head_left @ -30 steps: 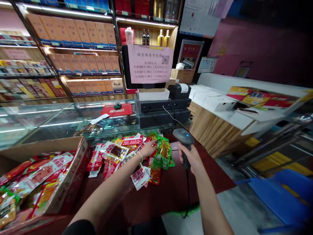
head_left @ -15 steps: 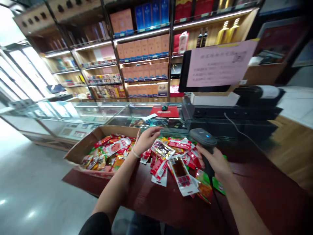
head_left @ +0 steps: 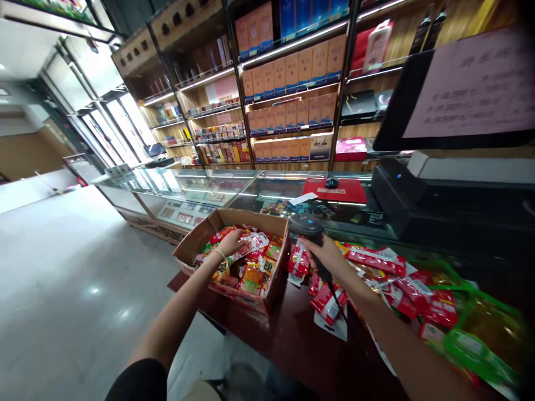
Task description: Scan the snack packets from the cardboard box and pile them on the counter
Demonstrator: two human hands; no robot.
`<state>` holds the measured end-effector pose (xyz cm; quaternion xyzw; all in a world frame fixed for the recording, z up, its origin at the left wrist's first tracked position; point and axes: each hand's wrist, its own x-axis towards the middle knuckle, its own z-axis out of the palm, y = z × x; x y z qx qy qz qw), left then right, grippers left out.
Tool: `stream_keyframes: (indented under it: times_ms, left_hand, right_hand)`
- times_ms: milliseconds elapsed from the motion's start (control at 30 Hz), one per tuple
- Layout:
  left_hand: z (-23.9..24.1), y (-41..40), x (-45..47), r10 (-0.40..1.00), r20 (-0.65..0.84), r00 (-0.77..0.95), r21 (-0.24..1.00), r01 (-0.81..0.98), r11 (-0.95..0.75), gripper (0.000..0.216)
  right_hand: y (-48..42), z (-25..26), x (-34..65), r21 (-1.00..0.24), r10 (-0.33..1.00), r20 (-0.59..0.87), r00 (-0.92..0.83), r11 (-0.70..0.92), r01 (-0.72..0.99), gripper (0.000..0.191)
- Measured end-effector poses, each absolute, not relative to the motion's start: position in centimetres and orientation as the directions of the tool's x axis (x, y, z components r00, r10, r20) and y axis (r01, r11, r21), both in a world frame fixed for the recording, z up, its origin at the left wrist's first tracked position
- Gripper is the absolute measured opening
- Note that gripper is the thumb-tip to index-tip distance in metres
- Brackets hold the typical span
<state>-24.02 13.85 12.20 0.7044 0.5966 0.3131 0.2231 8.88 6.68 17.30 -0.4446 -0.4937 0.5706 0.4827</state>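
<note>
My left hand [head_left: 231, 243] reaches into a cardboard box [head_left: 261, 303] of bagged snacks. Its fingers are bent over the left end of a white-and-red snack packet [head_left: 254, 243], partly hiding it. My right hand [head_left: 328, 257] is wrapped round the handle of a black barcode scanner [head_left: 308, 224], held head up above the counter, with its cable hanging down. Under and beside my right forearm lies a loose pile of red snack packets [head_left: 395, 273]. Green-edged packets [head_left: 480, 328] lie at its right end.
A glass display counter [head_left: 200, 186] runs behind the box. On it lie a red mat [head_left: 351, 192] and a dark computer mouse [head_left: 331, 182]. A screen covered by a pink sheet [head_left: 472, 94] stands at right. Shelves of boxed goods [head_left: 292, 75] line the wall.
My view has swung left. My left hand has moved from beside the packet pile into the box, onto a packet. My right hand has carried the scanner left, close to the box.
</note>
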Motion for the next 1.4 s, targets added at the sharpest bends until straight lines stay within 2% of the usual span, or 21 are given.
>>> stream_keyframes:
  times_ms: [67, 133, 200, 267, 367, 567, 633, 667, 733, 800, 833, 900, 1033, 1167, 1300, 1400]
  left_hand:
    - [10.7, 14.3, -24.7, 0.979, 0.12, 0.166, 0.625, 0.754, -0.204, 0.049]
    - [9.5, 14.7, -25.1, 0.973, 0.005, 0.232, 0.512, 0.835, -0.202, 0.069]
    - [8.7, 15.0, -25.3, 0.959, -0.133, 0.248, 0.325, 0.925, -0.194, 0.084]
    - [8.4, 15.3, -25.3, 0.945, -0.219, 0.243, 0.129, 0.967, -0.219, 0.089]
    - [8.5, 15.1, -24.7, 0.924, -0.255, 0.285, -0.019, 0.954, -0.299, 0.079]
    - [9.4, 14.0, -23.0, 0.958, -0.175, 0.228, -0.048, 0.97, -0.24, 0.037]
    - [10.3, 14.0, -23.1, 0.971, -0.102, 0.214, 0.004, 0.977, -0.215, 0.027]
    - [10.9, 14.1, -23.3, 0.982, -0.036, 0.187, 0.084, 0.979, -0.183, 0.026]
    - [12.2, 14.4, -23.6, 0.993, 0.096, 0.074, 0.375, 0.921, -0.104, 0.028]
    - [13.5, 14.7, -23.5, 0.99, 0.137, -0.045, 0.694, 0.717, -0.063, 0.034]
    - [14.0, 14.8, -23.2, 0.99, 0.124, -0.064, 0.796, 0.602, -0.061, 0.038]
    - [14.6, 14.8, -22.2, 0.993, 0.108, -0.037, 0.904, 0.42, -0.082, 0.044]
    - [14.6, 14.5, -19.0, 0.997, 0.076, 0.02, 0.974, 0.215, -0.078, 0.044]
    - [14.7, 14.0, -16.7, 0.999, -0.009, 0.038, 1.0, -0.024, 0.01, 0.041]
    - [15.3, 13.3, -16.3, 0.996, -0.076, 0.05, 0.948, -0.307, 0.088, 0.04]
    - [15.4, 13.1, -16.5, 0.998, -0.049, 0.049, 0.919, -0.389, 0.065, 0.04]
  right_hand:
    - [7.6, 16.7, 7.0, -0.994, 0.982, -0.013, -0.189, -0.032, -0.102, 0.037]
    - [8.3, 16.3, 5.6, -0.997, 0.975, 0.003, -0.221, -0.014, -0.073, 0.036]
    - [8.8, 15.8, 4.6, -0.999, 0.971, 0.015, -0.239, 0.005, -0.044, 0.034]
    - [9.2, 15.5, 4.0, -1.0, 0.969, 0.019, -0.246, 0.014, -0.022, 0.033]
    - [9.5, 14.9, 3.8, -1.0, 0.966, 0.018, -0.258, 0.017, -0.005, 0.033]
    - [9.0, 14.1, 4.8, -1.0, 0.968, -0.001, -0.251, 0.001, 0.008, 0.034]
    - [8.7, 13.9, 5.4, -1.0, 0.969, -0.003, -0.245, 0.0, 0.012, 0.034]
    - [8.5, 13.9, 5.7, -1.0, 0.97, 0.0, -0.243, 0.004, 0.015, 0.034]
    - [8.2, 13.8, 6.3, -0.999, 0.971, 0.006, -0.24, 0.013, 0.029, 0.035]
    - [8.1, 13.8, 6.8, -0.999, 0.973, 0.005, -0.232, 0.015, 0.043, 0.036]
    - [8.0, 13.9, 7.0, -0.999, 0.974, 0.004, -0.226, 0.015, 0.048, 0.036]
    - [7.9, 14.1, 7.4, -0.999, 0.976, 0.008, -0.216, 0.019, 0.047, 0.038]
    - [7.6, 14.7, 8.2, -0.997, 0.976, 0.027, -0.218, 0.041, 0.06, 0.043]
    - [7.1, 14.9, 9.2, -0.989, 0.969, 0.033, -0.245, 0.066, 0.129, 0.046]
    - [6.6, 14.9, 9.5, -0.982, 0.946, 0.024, -0.323, 0.082, 0.169, 0.05]
    - [6.4, 14.7, 9.3, -0.981, 0.929, 0.007, -0.371, 0.079, 0.179, 0.048]
